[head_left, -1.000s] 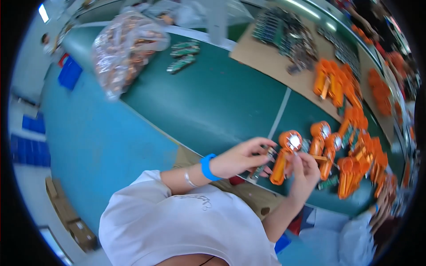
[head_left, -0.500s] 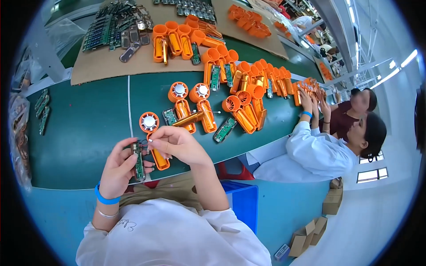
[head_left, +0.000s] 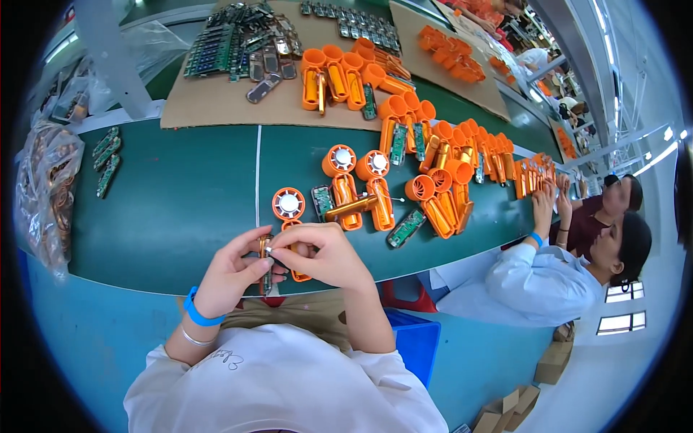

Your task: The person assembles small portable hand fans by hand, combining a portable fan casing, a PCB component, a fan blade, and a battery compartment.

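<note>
My left hand (head_left: 232,270) grips a slim circuit board (head_left: 265,274), turned nearly edge-on above the table's front edge. Against the board's upper part, my right hand (head_left: 325,252) pinches a small white connector (head_left: 270,251); whether it is seated in the board cannot be made out. Just beyond my hands lies an orange fan housing (head_left: 289,205) with a silver-white fan in its round head, its handle partly covered by my right hand. Two similar fan housings (head_left: 346,189) lie to the right, with a gold-orange cover (head_left: 351,208) across them and a green circuit board (head_left: 322,201) alongside.
More orange housings (head_left: 440,193) and boards run along the green table (head_left: 180,195) to the right. Boards are piled on cardboard (head_left: 216,112) at the back. A plastic bag of parts (head_left: 50,191) is at far left. A co-worker (head_left: 548,274) sits at right; a blue bin (head_left: 415,343) stands below.
The view has shifted, so the table contents appear farther right. The board in my left hand has turned from face-up to edge-on, and my right fingers have brought the connector against it.
</note>
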A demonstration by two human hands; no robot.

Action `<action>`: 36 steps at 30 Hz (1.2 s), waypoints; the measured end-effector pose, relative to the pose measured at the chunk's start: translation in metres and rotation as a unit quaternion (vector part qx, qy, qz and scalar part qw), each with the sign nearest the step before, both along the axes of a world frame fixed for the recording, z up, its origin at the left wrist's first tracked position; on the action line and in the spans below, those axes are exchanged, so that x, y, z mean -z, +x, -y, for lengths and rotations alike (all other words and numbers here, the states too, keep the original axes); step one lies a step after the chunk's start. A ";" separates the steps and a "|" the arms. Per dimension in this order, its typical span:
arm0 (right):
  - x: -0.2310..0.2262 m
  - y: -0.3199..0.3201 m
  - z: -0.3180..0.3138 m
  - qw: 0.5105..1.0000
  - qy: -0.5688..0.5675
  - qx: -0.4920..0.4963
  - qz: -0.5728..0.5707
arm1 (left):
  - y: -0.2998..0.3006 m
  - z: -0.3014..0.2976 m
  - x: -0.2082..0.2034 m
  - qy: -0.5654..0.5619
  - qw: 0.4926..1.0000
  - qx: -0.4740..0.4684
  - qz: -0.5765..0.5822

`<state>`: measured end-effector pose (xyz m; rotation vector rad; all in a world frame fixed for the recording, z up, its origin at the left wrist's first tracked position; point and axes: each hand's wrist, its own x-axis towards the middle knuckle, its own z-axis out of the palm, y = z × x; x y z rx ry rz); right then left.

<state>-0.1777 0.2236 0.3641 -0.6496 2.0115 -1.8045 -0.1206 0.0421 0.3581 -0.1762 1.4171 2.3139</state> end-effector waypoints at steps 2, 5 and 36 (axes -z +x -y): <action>-0.003 0.003 -0.001 0.997 0.045 0.025 -0.055 | 0.002 0.003 0.000 -0.005 1.000 0.004 -0.007; -0.006 0.004 0.002 0.993 0.049 0.042 -0.101 | 0.004 0.002 -0.001 0.006 1.000 0.004 -0.011; 0.011 0.010 0.006 0.996 0.003 0.065 -0.059 | 0.005 -0.002 -0.001 0.044 0.998 -0.034 -0.001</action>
